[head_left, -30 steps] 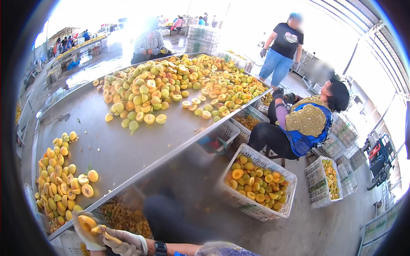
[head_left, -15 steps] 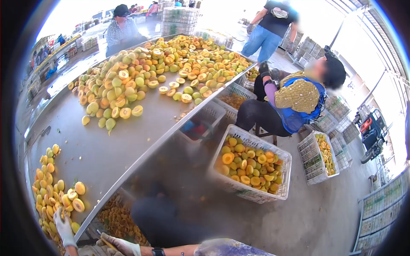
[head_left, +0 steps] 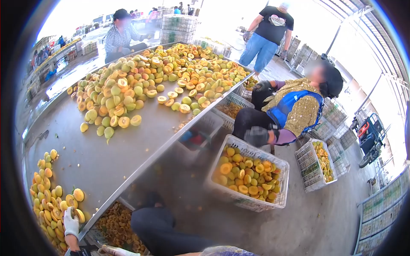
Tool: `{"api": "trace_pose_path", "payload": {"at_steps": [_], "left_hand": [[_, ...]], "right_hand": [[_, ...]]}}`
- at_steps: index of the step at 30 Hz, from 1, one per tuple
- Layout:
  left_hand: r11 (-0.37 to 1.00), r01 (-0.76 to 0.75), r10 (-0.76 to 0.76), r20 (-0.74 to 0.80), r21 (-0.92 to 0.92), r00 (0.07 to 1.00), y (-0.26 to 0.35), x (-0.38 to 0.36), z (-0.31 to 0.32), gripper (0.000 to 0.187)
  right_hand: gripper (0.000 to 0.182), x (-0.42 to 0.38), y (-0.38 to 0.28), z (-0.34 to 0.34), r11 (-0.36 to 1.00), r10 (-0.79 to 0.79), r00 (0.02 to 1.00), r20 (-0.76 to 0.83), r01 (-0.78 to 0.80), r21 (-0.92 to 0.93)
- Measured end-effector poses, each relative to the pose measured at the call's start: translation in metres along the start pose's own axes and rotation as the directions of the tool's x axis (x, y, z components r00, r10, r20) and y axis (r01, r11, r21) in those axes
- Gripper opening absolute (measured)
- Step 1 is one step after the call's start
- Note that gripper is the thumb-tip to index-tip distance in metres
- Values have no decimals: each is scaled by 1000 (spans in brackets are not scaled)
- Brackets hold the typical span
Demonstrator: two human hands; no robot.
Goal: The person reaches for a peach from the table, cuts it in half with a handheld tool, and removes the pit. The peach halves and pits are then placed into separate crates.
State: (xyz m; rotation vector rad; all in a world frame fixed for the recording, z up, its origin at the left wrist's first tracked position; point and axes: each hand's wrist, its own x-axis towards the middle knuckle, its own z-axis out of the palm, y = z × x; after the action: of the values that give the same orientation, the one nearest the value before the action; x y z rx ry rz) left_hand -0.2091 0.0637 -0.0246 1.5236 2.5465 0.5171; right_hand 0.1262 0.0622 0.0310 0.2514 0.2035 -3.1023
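Observation:
My left hand (head_left: pixel 71 222), in a white glove, is at the edge of a small pile of yellow-green peaches (head_left: pixel 53 205) in the near left corner of the metal table. Its fingers are closed against a peach (head_left: pixel 80 215) at the pile's right side. My right hand (head_left: pixel 117 251), also gloved, lies low at the bottom edge of the view. Its fingers are mostly cut off, so whatever it holds is hidden. Below the table edge, beside my knee, sits a crate of brown-orange pits or scraps (head_left: pixel 119 226).
A large heap of whole and halved peaches (head_left: pixel 128 85) covers the table's far part. White crates of peaches (head_left: pixel 252 173) stand on the floor at right. A seated co-worker (head_left: pixel 294 106) is beside them; another person (head_left: pixel 269 34) stands behind. Someone (head_left: pixel 121 38) works across the table.
My left hand has moved slightly up and right to a peach. My right hand, with a thin tool earlier, has dropped toward the bottom edge. The seated co-worker has leaned back, one arm lowered.

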Motion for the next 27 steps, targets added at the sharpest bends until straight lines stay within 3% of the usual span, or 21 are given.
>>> {"api": "trace_pose_path", "payload": {"at_steps": [1, 2, 4, 5, 7, 10, 11, 14, 15, 16, 18, 19, 21, 22, 23, 24, 26, 27], "left_hand": [[995, -33, 33, -2, -92, 999, 5, -1, 3, 37], [997, -63, 64, 15, -42, 998, 9, -3, 3, 37], [963, -263, 266, -34, 55, 964, 25, -5, 2, 33], [982, -186, 186, 45, -14, 981, 33, -6, 0, 33], [991, -16, 45, 213, -135, 976, 50, -4, -6, 33], [986, 89, -62, 195, -137, 979, 66, -4, -10, 36], [995, 46, -34, 138, -86, 990, 54, -3, -3, 39], [984, -9, 7, -12, -178, 1000, 5, 1, 17, 39], [961, 54, -72, -56, -272, 996, 51, -16, -13, 37], [863, 32, -91, -93, -503, 992, 57, -24, -19, 35], [710, 2, -129, -127, -705, 983, 68, -49, -36, 32], [664, -10, -151, -148, -748, 977, 84, -68, -43, 29], [391, 94, -289, -24, -916, 957, 127, -105, -51, 29], [236, 132, -351, 42, -963, 936, 131, -120, -55, 29], [179, 92, -300, 34, -979, 953, 113, -126, -36, 34], [88, 152, -343, 113, -985, 933, 125, -136, -37, 35], [-121, 130, -304, 161, -984, 939, 113, -145, -13, 33], [-205, 133, -298, 192, -970, 935, 118, -148, -9, 32]], "right_hand": [[36, -3, 0, 3, 995, -12, 999, -30, 10, -97], [34, -5, 0, 7, 985, -6, 997, -76, -7, -170], [35, -10, -1, 15, 947, 0, 985, -174, -56, -316], [45, -9, 8, 13, 953, -91, 975, -202, 26, -301], [54, -4, 13, 6, 947, -92, 986, -142, 43, -319], [59, -7, 10, 3, 923, -148, 985, -95, 103, -370], [58, -9, 10, 1, 913, -170, 982, -86, 125, -389], [53, 63, 50, -56, 902, -388, 915, -114, 351, -251], [63, 52, 43, -55, 888, -313, 947, -66, 267, -376], [55, 60, 50, -62, 906, -336, 928, -160, 272, -324], [37, 23, 26, -17, 964, -210, 911, -354, 133, -232], [37, 36, 28, -37, 977, -110, 923, -368, 34, -209], [31, 42, 31, -49, 996, -82, 937, -341, 61, -71], [28, 47, 33, -44, 995, -85, 931, -355, 96, 14], [27, 46, 36, -45, 991, -125, 920, -371, 136, 5], [25, 36, 33, -33, 987, -145, 911, -386, 159, 4], [27, 41, 30, -67, 956, 128, 972, -199, -68, 284], [27, 28, 23, -48, 997, 52, 936, -348, -28, 73]]}}
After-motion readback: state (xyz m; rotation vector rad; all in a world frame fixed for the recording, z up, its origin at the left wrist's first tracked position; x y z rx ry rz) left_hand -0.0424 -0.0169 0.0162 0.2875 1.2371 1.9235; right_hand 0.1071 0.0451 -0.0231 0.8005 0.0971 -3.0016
